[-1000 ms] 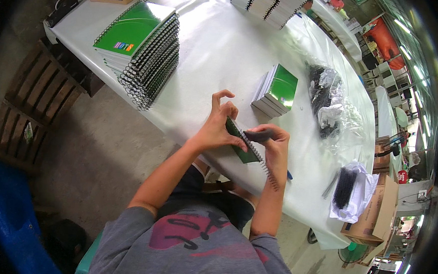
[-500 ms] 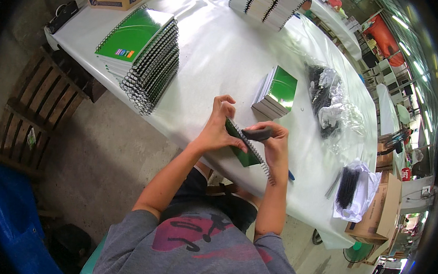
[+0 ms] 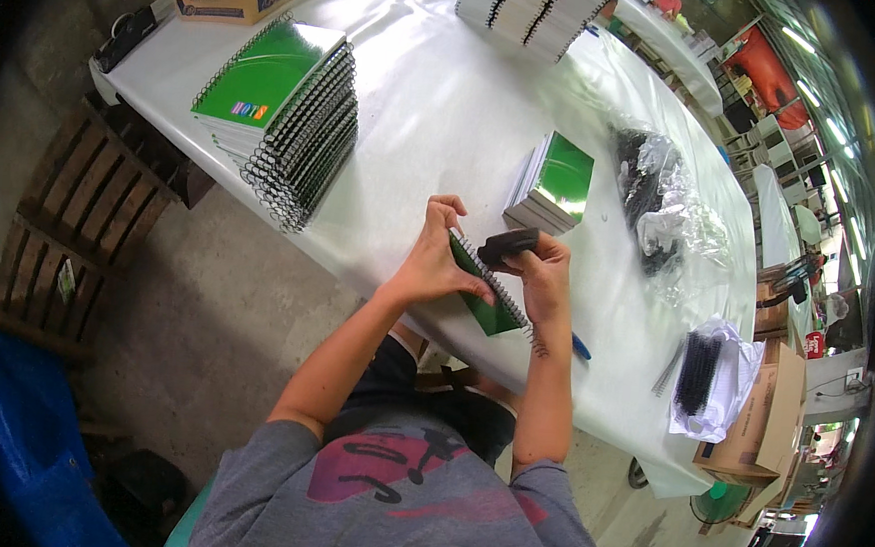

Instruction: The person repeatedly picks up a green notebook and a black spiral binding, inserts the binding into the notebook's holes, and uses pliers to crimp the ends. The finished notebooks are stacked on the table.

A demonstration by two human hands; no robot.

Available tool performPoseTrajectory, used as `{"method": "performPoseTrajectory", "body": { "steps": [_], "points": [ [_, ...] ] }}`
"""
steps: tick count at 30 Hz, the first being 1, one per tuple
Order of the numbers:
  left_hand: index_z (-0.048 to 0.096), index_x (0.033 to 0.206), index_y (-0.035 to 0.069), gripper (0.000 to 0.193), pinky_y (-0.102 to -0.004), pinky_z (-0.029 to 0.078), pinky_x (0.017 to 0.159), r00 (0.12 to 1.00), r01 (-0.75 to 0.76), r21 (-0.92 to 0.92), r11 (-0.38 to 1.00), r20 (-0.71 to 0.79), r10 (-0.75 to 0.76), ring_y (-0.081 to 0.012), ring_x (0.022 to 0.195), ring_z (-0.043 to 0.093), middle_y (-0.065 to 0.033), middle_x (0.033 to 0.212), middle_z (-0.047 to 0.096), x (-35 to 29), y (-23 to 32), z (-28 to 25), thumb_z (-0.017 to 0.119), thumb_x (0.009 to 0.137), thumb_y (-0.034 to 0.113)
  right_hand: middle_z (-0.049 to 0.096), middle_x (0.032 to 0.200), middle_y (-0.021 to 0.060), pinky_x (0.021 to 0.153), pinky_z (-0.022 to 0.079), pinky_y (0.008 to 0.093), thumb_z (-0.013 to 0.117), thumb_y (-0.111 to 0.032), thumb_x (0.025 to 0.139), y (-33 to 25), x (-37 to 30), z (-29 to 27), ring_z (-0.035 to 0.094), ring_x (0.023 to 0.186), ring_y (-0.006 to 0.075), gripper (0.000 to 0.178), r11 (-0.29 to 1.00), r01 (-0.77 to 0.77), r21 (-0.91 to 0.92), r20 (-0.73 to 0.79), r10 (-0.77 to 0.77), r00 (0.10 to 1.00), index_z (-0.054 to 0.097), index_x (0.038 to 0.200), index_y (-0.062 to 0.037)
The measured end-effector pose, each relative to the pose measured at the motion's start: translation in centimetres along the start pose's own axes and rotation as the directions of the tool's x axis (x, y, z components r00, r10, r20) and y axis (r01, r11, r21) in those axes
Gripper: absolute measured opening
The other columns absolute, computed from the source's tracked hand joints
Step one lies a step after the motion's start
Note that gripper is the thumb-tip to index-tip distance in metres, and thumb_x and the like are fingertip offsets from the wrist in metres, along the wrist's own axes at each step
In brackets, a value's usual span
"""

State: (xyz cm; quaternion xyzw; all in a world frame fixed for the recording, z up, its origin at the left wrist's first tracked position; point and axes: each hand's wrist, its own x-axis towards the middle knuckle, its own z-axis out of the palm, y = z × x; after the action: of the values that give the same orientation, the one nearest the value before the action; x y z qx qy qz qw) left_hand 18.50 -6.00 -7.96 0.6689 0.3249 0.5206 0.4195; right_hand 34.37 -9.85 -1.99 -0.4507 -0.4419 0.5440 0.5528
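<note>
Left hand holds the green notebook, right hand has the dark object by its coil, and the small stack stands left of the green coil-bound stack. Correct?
No: the head view shows the small stack right of the green coil-bound stack. The left hand does hold the green notebook, and the right hand the dark object by its coil.

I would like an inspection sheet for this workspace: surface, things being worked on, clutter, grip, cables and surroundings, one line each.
Surface: table with glossy pale cover.
Work things: small green notebook, wire coil along its edge.
Clutter: crumpled clear plastic, blue pen-like item.
Grip: left hand holds the notebook; right hand holds a dark object beside the coil.
Cables: thin dark cord by a wall outlet.
Surroundings: slatted wood and blue sheet at left.
</note>
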Motion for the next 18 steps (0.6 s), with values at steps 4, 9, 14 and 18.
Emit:
{"method": "performPoseTrajectory", "body": {
  "steps": [4,9,14,18],
  "points": [
    [0.025,0.095,0.006,0.1,-0.0357,0.037,0.091,1.0,-0.003,0.001,1.0,0.004,0.003,-0.0272,0.105,0.038,-0.0148,0.105,0.033,0.0,0.0,0.1,0.094,0.031,0.04,0.065,0.07,0.0036,0.058,0.047,0.0225,0.062,-0.005,0.074,0.9,0.7,0.0,0.058,0.062,0.0074,0.018,0.935,-0.006,-0.355,-0.034,-0.007,0.999,0.068,0.09,0.0013],
    [0.027,0.096,0.006,0.088,-0.0332,0.037,0.089,0.998,-0.066,0.05,0.997,0.013,0.065,-0.0243,0.102,0.039,-0.0137,0.104,0.035,0.0,0.3,-0.1,0.092,0.044,0.034,0.062,0.066,0.0071,0.059,0.045,0.0247,0.062,-0.01,0.07,-0.8,-0.6,-0.8,0.056,0.06,0.0096,0.026,0.678,0.009,-0.735,-0.163,-0.189,0.968,0.068,0.093,-0.001],
    [0.048,0.09,0.003,0.039,-0.0244,0.041,0.072,0.975,0.223,-0.185,0.957,0.036,-0.22,-0.0114,0.078,0.046,-0.0027,0.082,0.05,-0.5,0.7,-1.4,0.079,0.072,0.018,0.067,0.075,0.0106,0.068,0.048,0.0276,0.057,-0.002,0.073,-1.8,-5.0,-9.5,0.064,0.07,0.0178,0.025,0.517,-0.171,-0.838,-0.453,-0.488,0.746,0.068,0.095,-0.0019],
    [0.064,0.085,0.005,0.015,-0.0188,0.037,0.054,0.938,0.286,-0.378,0.881,-0.078,-0.338,-0.0027,0.06,0.044,0.0054,0.069,0.054,-1.3,1.8,-1.0,0.075,0.076,0.011,0.053,0.122,0.0162,0.096,0.036,0.0409,0.061,-0.011,0.078,-0.3,-8.9,-14.2,0.051,0.113,0.0319,0.047,0.244,-0.342,-0.907,-0.42,-0.497,0.759,0.052,0.125,-0.0099]
  ]
}}
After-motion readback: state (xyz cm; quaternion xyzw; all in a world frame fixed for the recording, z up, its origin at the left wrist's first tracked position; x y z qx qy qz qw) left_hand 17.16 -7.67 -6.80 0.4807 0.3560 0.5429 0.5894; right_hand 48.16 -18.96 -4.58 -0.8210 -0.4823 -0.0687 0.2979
